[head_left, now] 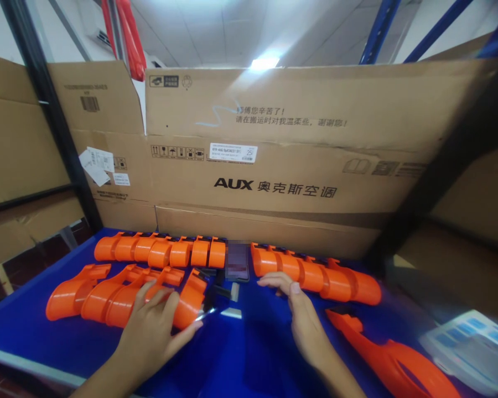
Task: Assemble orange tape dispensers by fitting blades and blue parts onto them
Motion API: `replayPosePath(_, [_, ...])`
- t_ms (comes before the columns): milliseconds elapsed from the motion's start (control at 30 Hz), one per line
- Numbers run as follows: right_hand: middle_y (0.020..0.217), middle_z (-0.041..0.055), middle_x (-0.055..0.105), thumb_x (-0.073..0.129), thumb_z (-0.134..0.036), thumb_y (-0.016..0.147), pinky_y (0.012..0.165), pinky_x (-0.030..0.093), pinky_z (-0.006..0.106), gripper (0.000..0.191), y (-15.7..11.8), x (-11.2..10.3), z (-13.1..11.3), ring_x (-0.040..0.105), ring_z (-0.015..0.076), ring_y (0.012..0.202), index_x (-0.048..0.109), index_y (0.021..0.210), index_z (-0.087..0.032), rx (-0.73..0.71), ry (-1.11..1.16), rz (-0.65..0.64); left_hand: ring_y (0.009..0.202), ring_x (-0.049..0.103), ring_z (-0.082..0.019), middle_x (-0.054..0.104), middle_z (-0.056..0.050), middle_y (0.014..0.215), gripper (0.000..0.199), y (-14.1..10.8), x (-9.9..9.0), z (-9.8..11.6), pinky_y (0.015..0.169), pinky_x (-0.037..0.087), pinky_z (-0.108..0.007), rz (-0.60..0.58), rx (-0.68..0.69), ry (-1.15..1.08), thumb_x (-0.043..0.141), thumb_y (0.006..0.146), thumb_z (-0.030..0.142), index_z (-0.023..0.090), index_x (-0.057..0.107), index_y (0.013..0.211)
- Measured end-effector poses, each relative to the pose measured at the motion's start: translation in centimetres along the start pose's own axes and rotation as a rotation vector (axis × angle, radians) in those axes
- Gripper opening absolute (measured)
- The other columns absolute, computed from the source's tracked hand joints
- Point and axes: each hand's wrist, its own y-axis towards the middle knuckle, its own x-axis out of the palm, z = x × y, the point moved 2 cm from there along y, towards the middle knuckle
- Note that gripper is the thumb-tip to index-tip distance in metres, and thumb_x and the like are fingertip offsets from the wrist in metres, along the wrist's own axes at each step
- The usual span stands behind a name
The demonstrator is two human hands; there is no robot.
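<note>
My left hand is closed around an orange curved plastic part, with the fingers over it and the thumb along its lower right side. A black piece sits at that part's upper end. Other orange parts of the same kind lie beside it in the front left row. My right hand hovers over the blue surface with fingers bent and slightly apart, holding nothing I can see. It is nearest to the right row of orange parts. Between the hands lie small black pieces and a pale metallic strip.
The blue tabletop carries another row of orange parts at the back left. A phone-like dark device rests mid-back. A large orange piece and a translucent plastic box lie right. Cardboard walls the back.
</note>
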Motion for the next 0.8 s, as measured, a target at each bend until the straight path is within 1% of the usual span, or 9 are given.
replayPosePath(100, [0.11,0.0079,0.073,0.017,-0.061,0.106,0.091,0.049,0.041,0.07,0.0,0.0,-0.1,0.063,0.0286,0.104,0.077,0.097,-0.025,-0.004,0.001,0.002,0.101,0.072,-0.039,0.078,-0.013,0.094,0.045,-0.2,0.1,0.1,0.106,0.038,-0.062,-0.011,-0.035,-0.063,0.062,0.091,0.061,0.018,0.064,0.105])
replayPosePath(200, [0.111,0.0082,0.073,0.017,-0.061,0.106,0.091,0.05,0.042,0.07,-0.1,-0.1,-0.3,0.064,0.029,0.104,0.077,0.098,-0.025,-0.003,-0.004,0.009,0.105,0.071,-0.04,0.079,-0.014,0.097,0.047,-0.4,0.2,-0.3,0.107,0.035,-0.063,0.029,-0.077,-0.08,0.065,0.089,0.061,0.018,0.063,0.109])
replayPosePath(300, [0.111,0.008,0.073,0.017,-0.061,0.106,0.092,0.049,0.043,0.07,-0.1,0.0,-0.4,0.064,0.0291,0.105,0.077,0.1,-0.026,-0.002,-0.01,-0.005,0.102,0.072,-0.039,0.079,-0.016,0.1,0.048,-0.3,0.3,-1.2,0.11,0.032,-0.064,0.075,-0.106,-0.052,0.065,0.087,0.062,0.019,0.063,0.108])
replayPosePath(433, [0.112,0.0068,0.072,0.017,-0.06,0.106,0.094,0.048,0.043,0.068,-0.2,0.0,-0.2,0.064,0.0288,0.106,0.077,0.104,-0.027,-0.006,-0.008,-0.019,0.103,0.071,-0.039,0.079,-0.017,0.102,0.05,-0.2,0.6,-2.0,0.112,0.03,-0.064,0.087,-0.088,0.005,0.064,0.087,0.064,0.018,0.064,0.105])
replayPosePath(567, [0.112,0.0063,0.072,0.017,-0.06,0.106,0.094,0.048,0.042,0.068,-0.2,-0.1,0.0,0.064,0.0283,0.107,0.076,0.102,-0.027,-0.018,-0.003,-0.017,0.106,0.07,-0.04,0.079,-0.018,0.106,0.049,-0.1,0.7,-2.1,0.112,0.03,-0.066,0.095,-0.08,-0.019,0.065,0.085,0.064,0.018,0.067,0.103])
replayPosePath(633, [0.112,0.0066,0.072,0.016,-0.06,0.106,0.093,0.048,0.042,0.069,-0.2,-0.1,0.0,0.064,0.0284,0.106,0.077,0.103,-0.027,-0.019,-0.008,-0.012,0.112,0.068,-0.042,0.078,-0.018,0.112,0.054,0.0,0.5,-2.3,0.112,0.028,-0.068,0.085,-0.086,-0.051,0.066,0.084,0.065,0.018,0.068,0.11])
replayPosePath(700, [0.112,0.0069,0.072,0.016,-0.06,0.106,0.093,0.048,0.042,0.07,-0.1,-0.2,-0.1,0.064,0.0287,0.107,0.077,0.104,-0.027,-0.014,-0.014,-0.007,0.117,0.066,-0.043,0.076,-0.017,0.121,0.064,-0.1,0.0,-3.0,0.112,0.027,-0.068,0.044,-0.086,-0.088,0.067,0.082,0.067,0.019,0.066,0.124])
replayPosePath(733, [0.111,0.0069,0.072,0.016,-0.06,0.106,0.093,0.048,0.042,0.07,-0.2,-0.2,-0.1,0.064,0.0288,0.106,0.077,0.103,-0.027,-0.011,-0.015,-0.003,0.119,0.065,-0.043,0.074,-0.017,0.126,0.07,-0.2,-0.3,-3.6,0.113,0.028,-0.068,0.011,-0.076,-0.107,0.067,0.081,0.067,0.019,0.062,0.132])
replayPosePath(800, [0.111,0.0068,0.073,0.016,-0.06,0.106,0.093,0.048,0.042,0.07,-0.2,-0.3,-0.2,0.064,0.0289,0.106,0.077,0.103,-0.027,-0.006,-0.01,0.0,0.126,0.062,-0.041,0.069,-0.016,0.136,0.08,-0.6,-1.0,-5.2,0.112,0.035,-0.063,-0.08,-0.001,-0.154,0.069,0.081,0.066,0.022,0.052,0.146])
